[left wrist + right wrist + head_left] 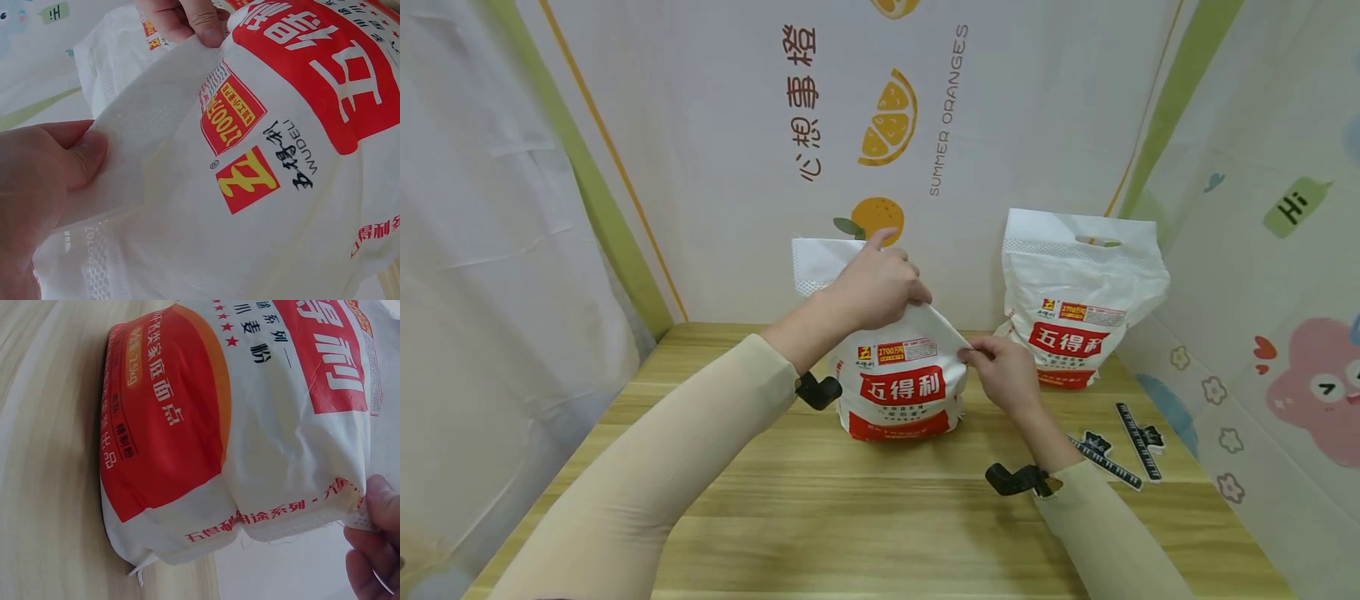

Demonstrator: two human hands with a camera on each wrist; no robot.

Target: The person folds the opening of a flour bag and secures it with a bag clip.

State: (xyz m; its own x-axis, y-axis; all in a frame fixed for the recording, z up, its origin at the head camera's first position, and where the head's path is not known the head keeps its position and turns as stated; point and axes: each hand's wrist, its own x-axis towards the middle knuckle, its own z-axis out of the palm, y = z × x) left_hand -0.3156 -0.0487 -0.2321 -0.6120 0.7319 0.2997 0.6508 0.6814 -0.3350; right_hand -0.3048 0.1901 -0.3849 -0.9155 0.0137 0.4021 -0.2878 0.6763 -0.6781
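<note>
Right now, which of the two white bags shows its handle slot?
The bag on the right in the head view: the handle slot shows in its top. The other bag, held by the left hand and right hand, shows none.

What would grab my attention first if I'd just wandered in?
Probably the white bag with bold red printing, upright mid-table, its top gripped by the left hand and its right edge pinched by the right hand. A matching bag stands to its right, with two dark clips lying nearer. Behind, a bright orange-slice print decorates the hanging cloth.
</note>
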